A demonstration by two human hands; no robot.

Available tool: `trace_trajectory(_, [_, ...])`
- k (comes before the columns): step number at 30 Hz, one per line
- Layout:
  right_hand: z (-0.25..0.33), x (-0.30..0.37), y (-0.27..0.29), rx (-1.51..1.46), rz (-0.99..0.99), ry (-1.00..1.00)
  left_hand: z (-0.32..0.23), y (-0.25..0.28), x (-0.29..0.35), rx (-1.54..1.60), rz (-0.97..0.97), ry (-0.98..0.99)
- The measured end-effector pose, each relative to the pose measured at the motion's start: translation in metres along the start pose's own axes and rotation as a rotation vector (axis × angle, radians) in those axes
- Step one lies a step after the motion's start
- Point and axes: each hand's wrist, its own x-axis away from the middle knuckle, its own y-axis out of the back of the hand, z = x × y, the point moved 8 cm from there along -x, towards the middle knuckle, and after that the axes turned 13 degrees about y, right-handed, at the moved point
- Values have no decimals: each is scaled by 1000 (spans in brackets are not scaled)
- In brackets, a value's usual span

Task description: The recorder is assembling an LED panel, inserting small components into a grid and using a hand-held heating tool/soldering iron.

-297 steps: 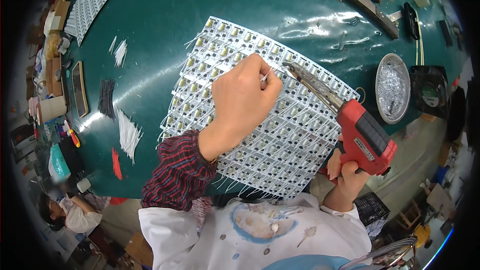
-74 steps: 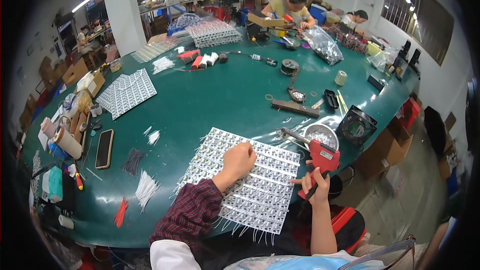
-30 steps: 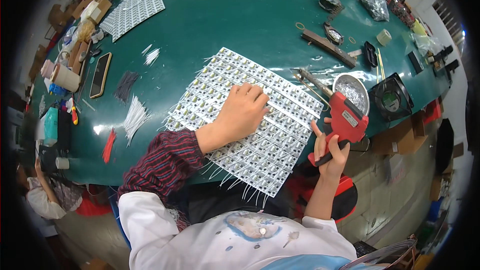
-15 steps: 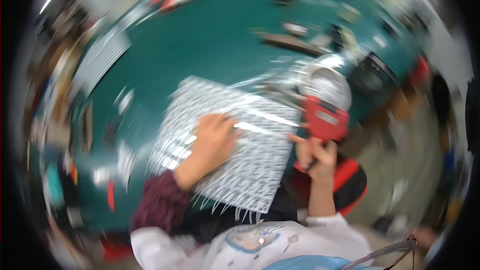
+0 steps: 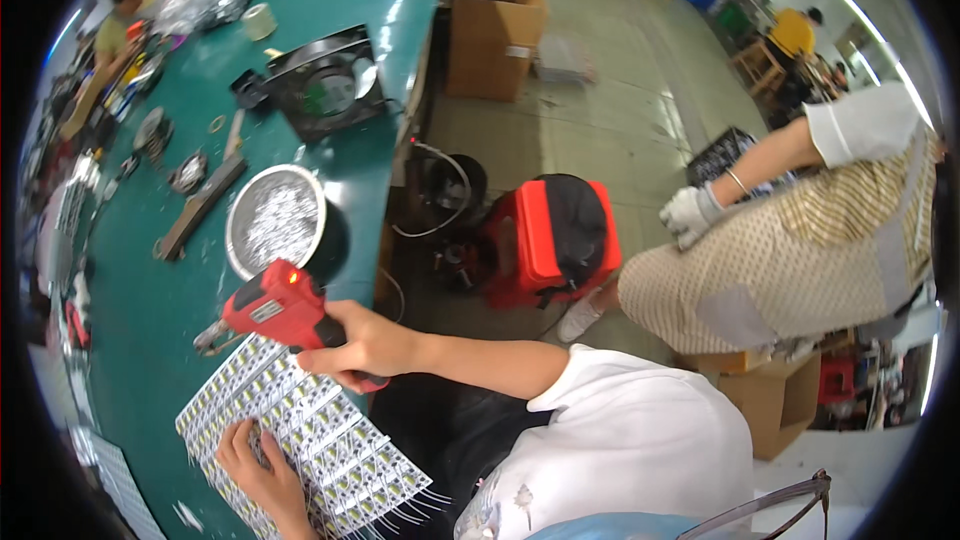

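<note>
Beyond our right fingers, past the tool they hold, we see a round metal bowl (image 5: 319, 202) with a pale rim, filled with crumpled silvery bits (image 5: 278, 225). Farther off in that direction lies a shiny translucent plastic bag (image 5: 205, 3); we cannot make out its contents. Well to the right of the fingers' far side, on the floor, stands a tall brown cardboard box (image 5: 490, 45) with raised flaps, its inside hidden from us.

Our right hand (image 5: 375, 342) has its fingers wrapped around the handle of a red plastic soldering gun (image 5: 283, 308), whose metal tip points left, away from the knuckles. Our left hand (image 5: 262, 470) rests on a white sheet of small circuit boards (image 5: 340, 450) dotted with yellowish parts; its fingers are bent and slightly apart, and we cannot tell whether they pinch anything underneath. The sheet lies directly under those left fingers, spreading to their right, and sits below the right fingers as we look at it. Thin white wires (image 5: 425, 502) stick out from its edge, well apart from the left fingertips.

Just beyond the right fingers, the gun's side bears a pale rectangular label (image 5: 267, 312), too small to read. The cardboard box carries a small white label (image 5: 517, 52), equally unreadable to us.
</note>
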Motion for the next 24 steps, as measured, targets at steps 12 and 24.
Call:
trace_trajectory(12, [-10,-2,6,-46,38,43,-16,19,6,111,-144,-11])
trace_trajectory(24, [-17,-8,-9,-236,159,38,-2,24,27,145,-103,34])
